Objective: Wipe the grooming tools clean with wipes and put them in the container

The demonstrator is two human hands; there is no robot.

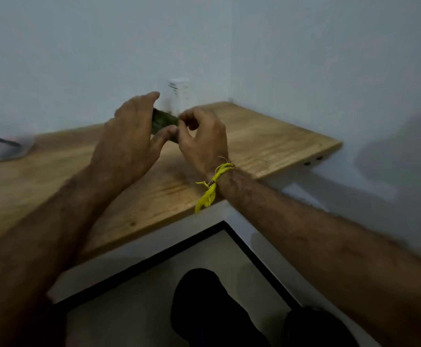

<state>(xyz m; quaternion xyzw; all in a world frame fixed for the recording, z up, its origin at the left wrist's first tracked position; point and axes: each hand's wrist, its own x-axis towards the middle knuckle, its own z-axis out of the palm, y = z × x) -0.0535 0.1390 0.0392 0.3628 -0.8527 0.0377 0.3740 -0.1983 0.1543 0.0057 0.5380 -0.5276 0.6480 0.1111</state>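
Head view, blurred by motion and dim. Both hands are raised together above the wooden tabletop [267, 136], near its far corner by the pale wall [304, 58]. Left hand [132, 131] grips a small dark green pack [164, 122], probably the wipes pack, though the blur hides any label; the thumb runs under its near edge and the fingers curl over the far edge, so the pack sits across the palm side. Right hand [202, 136] is at the pack's right end, fingers curled, thumb and forefinger pinched at the end of the pack; whether they hold a tab, a wipe or only the wrapper cannot be told. The two hands touch or nearly touch at that end. A yellow thread band [213, 182] is tied round the right wrist, its loose ends hanging down. Behind the hands, at the back of the table against the wall, stands a white box [179, 92], upright, partly hidden by the fingers. At the far left edge of the table sits a pale translucent container [8, 147] with a dark slender tool [4, 141] lying across its top; the tool's type is too blurred to name. Below the table edge are a black-framed panel [154, 259] and dark shoes [199, 309] on the floor.
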